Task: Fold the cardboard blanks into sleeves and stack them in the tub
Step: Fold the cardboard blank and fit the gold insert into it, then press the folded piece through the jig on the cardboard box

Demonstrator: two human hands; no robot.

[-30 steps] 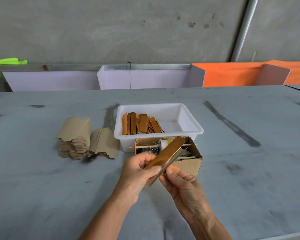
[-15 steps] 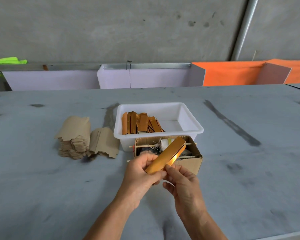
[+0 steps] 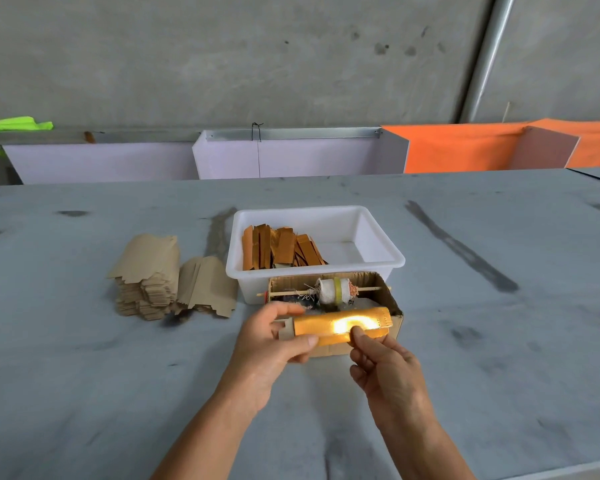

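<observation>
Both hands hold a shiny gold folded cardboard sleeve point(image 3: 329, 325) level in front of me, a bright glare on its face. My left hand point(image 3: 272, 341) grips its left end between thumb and fingers. My right hand point(image 3: 381, 365) pinches its lower right edge with thumb and forefinger. Behind it stands a white tub point(image 3: 381, 251) with several gold sleeves point(image 3: 281, 247) leaning at its left side. Two piles of flat brown cardboard blanks point(image 3: 146, 271) point(image 3: 208, 285) lie left of the tub.
A small open cardboard box point(image 3: 394, 311) holding a spool on a stick point(image 3: 333, 289) sits right behind the sleeve, touching the tub's front. Grey table with dark smears all round. White and orange panels line the far edge.
The sleeve has swung from a steep tilt to level across the box front, its gold face now turned up at me. My right hand has slid to its lower right edge.
</observation>
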